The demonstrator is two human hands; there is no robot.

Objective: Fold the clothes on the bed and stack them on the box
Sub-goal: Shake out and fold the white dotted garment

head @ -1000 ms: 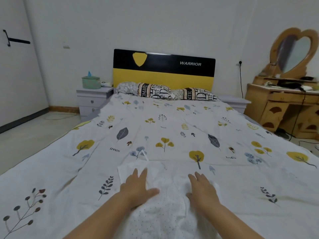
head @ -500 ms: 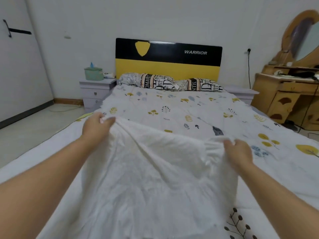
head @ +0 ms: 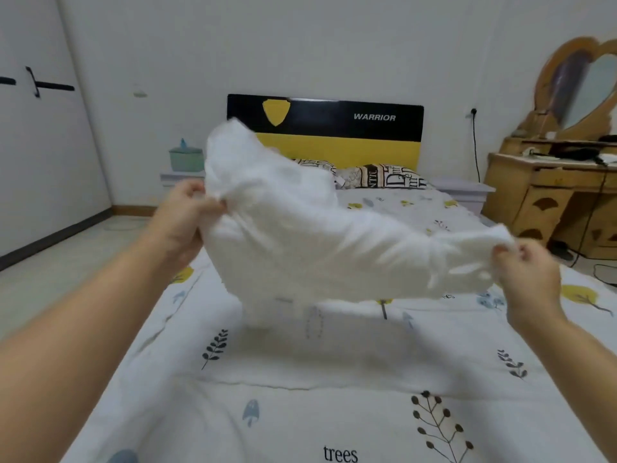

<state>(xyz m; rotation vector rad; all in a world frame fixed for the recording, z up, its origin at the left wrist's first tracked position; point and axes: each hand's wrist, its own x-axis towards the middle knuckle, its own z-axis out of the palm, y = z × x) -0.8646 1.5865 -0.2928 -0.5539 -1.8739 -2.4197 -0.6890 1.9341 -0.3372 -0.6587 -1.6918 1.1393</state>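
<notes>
Stretching across the room's middle, the bed (head: 300, 412) wears a white leaf-printed cover, with patterned pillows (head: 384, 176) against a black-and-yellow headboard (head: 334, 135). Above it the white garment (head: 317, 235) hangs in the air, each end clamped in the grip of the left hand (head: 187, 222) and right hand (head: 531, 275). A wooden dresser (head: 551, 202) stands at right.

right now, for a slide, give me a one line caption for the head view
Both hands, left hand and right hand, hold a white garment stretched in the air above the patterned bed.
</notes>
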